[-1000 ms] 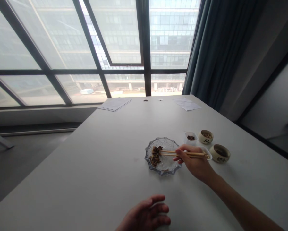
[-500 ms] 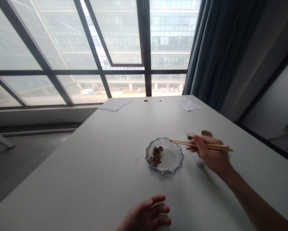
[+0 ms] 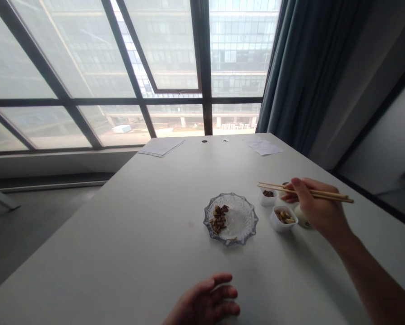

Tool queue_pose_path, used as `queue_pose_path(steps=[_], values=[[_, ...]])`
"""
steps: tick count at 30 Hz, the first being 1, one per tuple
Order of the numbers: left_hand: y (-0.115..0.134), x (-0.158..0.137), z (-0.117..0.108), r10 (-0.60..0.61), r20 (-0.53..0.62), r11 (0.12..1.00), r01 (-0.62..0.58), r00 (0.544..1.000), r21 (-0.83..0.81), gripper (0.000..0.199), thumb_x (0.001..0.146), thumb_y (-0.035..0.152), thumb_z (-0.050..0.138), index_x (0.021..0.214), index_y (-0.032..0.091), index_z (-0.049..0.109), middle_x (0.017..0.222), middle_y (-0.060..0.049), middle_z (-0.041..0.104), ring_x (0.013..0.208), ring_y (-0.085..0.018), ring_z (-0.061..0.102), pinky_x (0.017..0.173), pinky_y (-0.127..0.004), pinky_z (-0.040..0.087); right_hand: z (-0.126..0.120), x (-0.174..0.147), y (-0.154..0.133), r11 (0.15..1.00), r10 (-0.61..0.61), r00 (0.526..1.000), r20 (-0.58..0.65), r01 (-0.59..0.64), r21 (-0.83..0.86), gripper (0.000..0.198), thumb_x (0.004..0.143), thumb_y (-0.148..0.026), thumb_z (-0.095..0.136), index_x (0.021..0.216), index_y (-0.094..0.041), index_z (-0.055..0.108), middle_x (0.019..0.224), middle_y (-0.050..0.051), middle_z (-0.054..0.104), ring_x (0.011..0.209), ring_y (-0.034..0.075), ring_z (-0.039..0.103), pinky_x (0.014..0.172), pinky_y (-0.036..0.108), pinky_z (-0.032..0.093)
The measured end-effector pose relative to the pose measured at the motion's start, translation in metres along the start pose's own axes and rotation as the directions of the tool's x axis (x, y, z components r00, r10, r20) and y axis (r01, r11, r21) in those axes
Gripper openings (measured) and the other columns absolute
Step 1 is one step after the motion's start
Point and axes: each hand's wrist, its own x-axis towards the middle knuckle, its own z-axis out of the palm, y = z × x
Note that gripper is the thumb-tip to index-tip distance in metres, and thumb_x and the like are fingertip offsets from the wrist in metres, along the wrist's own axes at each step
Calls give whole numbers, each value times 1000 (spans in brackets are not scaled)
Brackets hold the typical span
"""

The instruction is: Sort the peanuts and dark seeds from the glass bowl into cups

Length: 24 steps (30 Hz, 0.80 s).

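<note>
My right hand [image 3: 319, 205] grips a pair of wooden chopsticks [image 3: 324, 194], their tips pointing left above a small white cup [image 3: 269, 201] of dark brown pieces. Nothing shows between the tips. Just below that cup stands a second white cup [image 3: 283, 225] with tan and brown pieces. Two more containers sit partly hidden behind my hand, one a pale round jar [image 3: 303, 218]. Left of the cups is a scalloped clear glass dish [image 3: 246, 221] with a heap of brown dried pieces [image 3: 219, 219] on its left side. My left hand [image 3: 209, 300] rests near the table's front, fingers loosely curved and apart, holding nothing.
The white table [image 3: 138, 234] stretches to the window. Sheets of paper [image 3: 163, 146] lie at its far left corner, and another paper [image 3: 264, 147] at the far right. Two cable holes are set near the far edge. A dark curtain [image 3: 297, 76] hangs at the right.
My right hand and the chopsticks have moved right, away from the glass dish and over the cups. The white cups are now less covered. My left hand has stayed put.
</note>
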Motion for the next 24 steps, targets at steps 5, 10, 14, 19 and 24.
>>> queue_pose_path(steps=[5,10,14,19,24], values=[[1,-3,6,20,-6,1000,-20,1000,11,31,87,32,59,113,22,71,106,-2,77,100,-20,67,86,-32,38,29,-20,-2,997,-18,942,334,-8,76,40,92,-56,60,81,-20,73,75,8,77,68,22,74,64,31,62],[2,-2,6,19,-8,1000,-19,1000,20,31,86,32,59,112,22,72,103,-2,77,99,-20,67,91,-33,38,50,-32,4,993,-120,869,479,112,46,35,95,-49,59,80,-20,73,77,6,75,70,19,71,64,29,57],[1,0,5,14,8,1000,-15,1000,18,30,87,31,59,112,22,72,104,-3,77,100,-20,67,92,-33,38,57,-35,7,980,-188,833,520,195,42,34,98,-44,55,81,-21,73,80,4,72,71,16,67,65,27,52],[0,-1,5,21,15,1000,-21,1000,-1,30,88,30,58,115,22,70,107,-3,76,100,-20,66,90,-33,37,62,-38,13,968,-233,810,537,247,47,37,101,-43,52,81,-21,74,80,4,70,73,16,66,69,28,51],[1,0,3,6,-6,1000,-6,1000,-3,31,88,32,58,115,22,70,106,-3,76,100,-20,67,82,-32,37,62,-40,15,980,-191,834,517,195,48,37,101,-43,51,84,-20,75,80,4,73,68,16,67,65,28,52]])
